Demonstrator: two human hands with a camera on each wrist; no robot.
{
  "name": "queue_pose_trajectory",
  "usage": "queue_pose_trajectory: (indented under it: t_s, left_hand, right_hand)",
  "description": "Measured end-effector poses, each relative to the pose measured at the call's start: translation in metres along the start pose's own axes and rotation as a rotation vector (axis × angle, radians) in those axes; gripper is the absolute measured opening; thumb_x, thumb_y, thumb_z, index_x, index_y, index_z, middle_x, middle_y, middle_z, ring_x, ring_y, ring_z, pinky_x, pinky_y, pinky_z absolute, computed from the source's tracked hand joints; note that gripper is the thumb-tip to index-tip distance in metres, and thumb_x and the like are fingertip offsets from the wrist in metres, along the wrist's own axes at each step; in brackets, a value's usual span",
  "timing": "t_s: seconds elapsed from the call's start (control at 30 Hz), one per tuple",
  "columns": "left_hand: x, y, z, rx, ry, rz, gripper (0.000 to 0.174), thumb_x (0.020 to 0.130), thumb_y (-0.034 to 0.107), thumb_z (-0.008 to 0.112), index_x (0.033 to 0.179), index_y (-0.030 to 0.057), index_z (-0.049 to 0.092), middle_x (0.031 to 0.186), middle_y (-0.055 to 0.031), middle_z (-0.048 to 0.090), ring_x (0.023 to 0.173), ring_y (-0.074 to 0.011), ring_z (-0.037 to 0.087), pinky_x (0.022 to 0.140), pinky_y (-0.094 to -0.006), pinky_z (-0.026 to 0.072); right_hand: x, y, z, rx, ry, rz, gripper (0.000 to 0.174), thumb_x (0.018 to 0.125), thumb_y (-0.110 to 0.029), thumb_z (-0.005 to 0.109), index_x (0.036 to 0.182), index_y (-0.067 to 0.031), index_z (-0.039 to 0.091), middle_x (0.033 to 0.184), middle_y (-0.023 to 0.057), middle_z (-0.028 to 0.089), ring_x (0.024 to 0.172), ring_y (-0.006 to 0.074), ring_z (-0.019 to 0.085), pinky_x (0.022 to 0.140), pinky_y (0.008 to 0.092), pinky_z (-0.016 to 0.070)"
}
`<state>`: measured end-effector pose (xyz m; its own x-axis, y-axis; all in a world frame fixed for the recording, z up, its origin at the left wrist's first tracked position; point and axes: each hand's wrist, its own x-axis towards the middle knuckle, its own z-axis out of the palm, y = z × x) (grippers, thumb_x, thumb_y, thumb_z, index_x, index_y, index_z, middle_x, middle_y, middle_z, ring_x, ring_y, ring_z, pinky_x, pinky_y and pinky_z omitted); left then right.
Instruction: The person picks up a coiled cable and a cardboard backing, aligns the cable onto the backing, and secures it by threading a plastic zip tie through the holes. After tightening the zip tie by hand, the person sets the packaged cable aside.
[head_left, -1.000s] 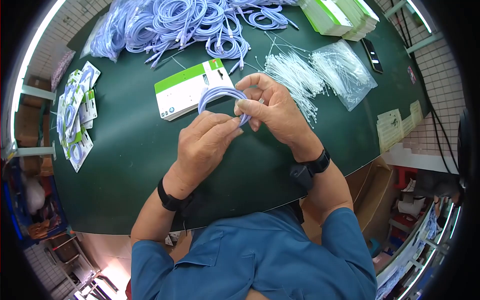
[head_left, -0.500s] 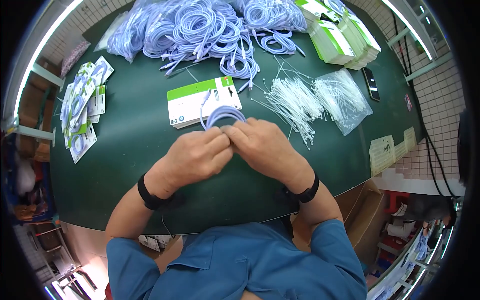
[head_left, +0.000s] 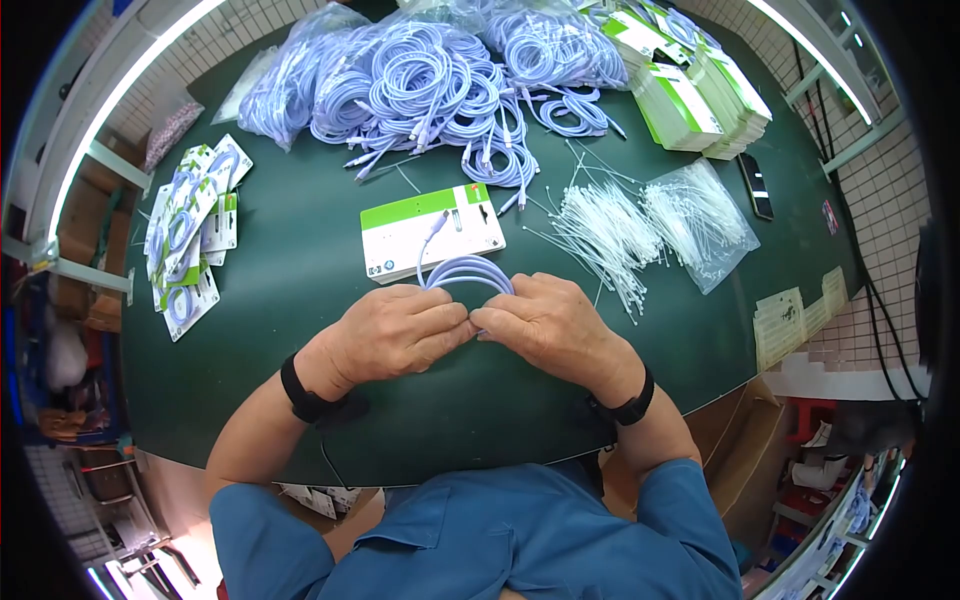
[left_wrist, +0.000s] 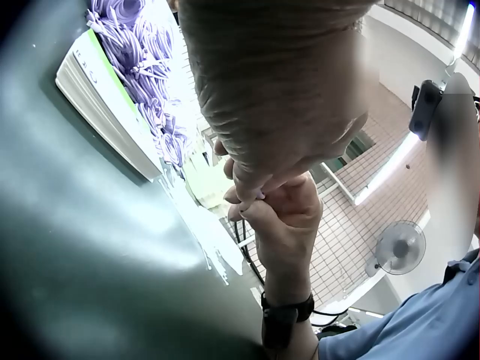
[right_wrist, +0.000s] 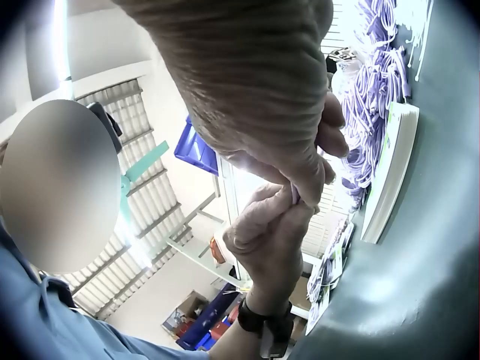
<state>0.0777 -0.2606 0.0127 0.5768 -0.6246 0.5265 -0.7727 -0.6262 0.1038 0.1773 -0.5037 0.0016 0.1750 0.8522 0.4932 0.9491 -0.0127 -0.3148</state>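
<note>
A lilac cable wound into a coil (head_left: 468,268) is held between both hands in the head view, its upper loops arching above the fingers. One plug end (head_left: 434,228) sticks up over the stack of cards. My left hand (head_left: 400,328) grips the left side of the coil, and my right hand (head_left: 548,325) grips the right side. Their thumbs and fingertips meet at the coil's lower part, which they mostly hide. Just behind lies the stack of white and green packaging cards (head_left: 425,245). In the right wrist view a bit of lilac cable (right_wrist: 295,195) shows between the pinching fingers.
Loose white cable ties (head_left: 605,230) and a bag of ties (head_left: 700,220) lie to the right, near a phone (head_left: 757,188). Many coiled cables (head_left: 430,85) fill the back. Carded cables (head_left: 190,225) are piled left; more card stacks (head_left: 680,110) stand back right.
The right hand has turned over and come down to meet the left hand at the coil's lower part. A plug end now stands up at the coil's left. The head view has shifted.
</note>
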Motion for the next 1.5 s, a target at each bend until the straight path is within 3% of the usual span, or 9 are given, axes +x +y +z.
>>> queue_pose_trajectory:
  t_s: [0.5, 0.63, 0.9, 1.03, 1.13, 1.17, 1.27, 1.4, 1.5]
  left_hand:
    - [0.005, -0.017, -0.001, -0.055, -0.096, 0.031, 0.027, 0.083, 0.006, 0.076, 0.111, 0.0045, 0.076, 0.107, -0.0063, 0.072, 0.086, -0.0210, 0.072, 0.064, -0.0333, 0.0546]
    - [0.005, -0.022, 0.001, -0.056, -0.159, 0.045, 0.029, 0.083, 0.005, 0.075, 0.112, 0.0039, 0.076, 0.107, -0.0068, 0.072, 0.087, -0.0211, 0.072, 0.065, -0.0335, 0.0562]
    - [0.005, -0.031, 0.016, -0.038, -0.132, 0.054, 0.029, 0.083, 0.005, 0.077, 0.112, 0.0027, 0.075, 0.109, -0.0078, 0.072, 0.088, -0.0242, 0.073, 0.070, -0.0342, 0.0601]
    - [0.005, -0.031, 0.024, -0.072, 0.040, -0.035, 0.030, 0.082, 0.009, 0.082, 0.111, 0.0027, 0.076, 0.115, -0.0105, 0.073, 0.095, -0.0276, 0.074, 0.076, -0.0354, 0.0620]
    - [0.000, -0.036, 0.017, 0.045, 0.116, -0.283, 0.060, 0.077, 0.020, 0.092, 0.130, 0.0022, 0.070, 0.128, -0.0143, 0.069, 0.116, -0.0341, 0.068, 0.093, -0.0406, 0.0588]
    - [0.001, -0.038, 0.020, 0.039, 0.113, -0.287, 0.060, 0.077, 0.020, 0.092, 0.130, 0.0022, 0.070, 0.128, -0.0143, 0.069, 0.116, -0.0341, 0.068, 0.093, -0.0406, 0.0588]
    - [0.003, -0.050, 0.029, 0.256, -0.061, -0.626, 0.086, 0.074, 0.029, 0.095, 0.146, 0.0025, 0.057, 0.141, -0.0200, 0.062, 0.131, -0.0406, 0.059, 0.112, -0.0488, 0.0481]
    - [-0.016, -0.068, 0.039, 0.207, -0.234, -0.743, 0.104, 0.072, 0.035, 0.097, 0.156, 0.0025, 0.046, 0.150, -0.0238, 0.056, 0.138, -0.0439, 0.052, 0.122, -0.0530, 0.0361]
    - [-0.015, -0.075, 0.033, 0.055, -0.225, -0.769, 0.103, 0.072, 0.036, 0.097, 0.156, 0.0033, 0.048, 0.151, -0.0247, 0.055, 0.141, -0.0439, 0.051, 0.121, -0.0531, 0.0374]
  right_hand:
    - [-0.002, 0.008, 0.002, 0.012, 0.033, 0.006, 0.023, 0.083, -0.011, 0.080, 0.104, -0.0103, 0.069, 0.095, 0.0014, 0.068, 0.077, 0.0223, 0.063, 0.068, 0.0373, 0.0525]
    - [-0.005, 0.007, 0.010, 0.053, 0.019, 0.082, 0.014, 0.086, -0.010, 0.070, 0.099, -0.0104, 0.064, 0.089, 0.0020, 0.060, 0.080, 0.0209, 0.062, 0.072, 0.0359, 0.0534]
    - [-0.009, 0.021, 0.018, 0.053, 0.093, 0.055, 0.016, 0.082, -0.004, 0.074, 0.097, -0.0088, 0.067, 0.096, 0.0023, 0.068, 0.082, 0.0238, 0.066, 0.071, 0.0360, 0.0558]
    - [-0.011, 0.027, 0.010, 0.060, 0.049, 0.073, 0.015, 0.083, -0.004, 0.072, 0.097, -0.0079, 0.066, 0.097, 0.0039, 0.068, 0.084, 0.0254, 0.067, 0.072, 0.0373, 0.0568]
    - [-0.014, 0.032, 0.004, 0.020, 0.086, 0.143, 0.015, 0.084, -0.004, 0.073, 0.097, -0.0065, 0.066, 0.096, 0.0064, 0.068, 0.087, 0.0272, 0.069, 0.074, 0.0385, 0.0575]
    - [-0.016, 0.034, 0.003, 0.024, 0.084, 0.147, 0.015, 0.084, -0.004, 0.073, 0.097, -0.0065, 0.066, 0.096, 0.0064, 0.068, 0.087, 0.0272, 0.069, 0.074, 0.0385, 0.0575]
    - [-0.015, 0.040, 0.003, 0.026, 0.163, 0.206, 0.016, 0.085, -0.001, 0.075, 0.098, -0.0043, 0.066, 0.097, 0.0089, 0.068, 0.089, 0.0303, 0.070, 0.074, 0.0396, 0.0577]
    - [-0.014, 0.040, 0.003, 0.099, 0.261, 0.265, 0.021, 0.085, 0.001, 0.079, 0.101, -0.0026, 0.066, 0.097, 0.0108, 0.068, 0.087, 0.0319, 0.070, 0.074, 0.0405, 0.0577]
    - [-0.014, 0.040, 0.003, 0.144, 0.293, 0.321, 0.022, 0.085, 0.001, 0.081, 0.102, -0.0023, 0.067, 0.097, 0.0117, 0.069, 0.086, 0.0323, 0.071, 0.073, 0.0404, 0.0577]
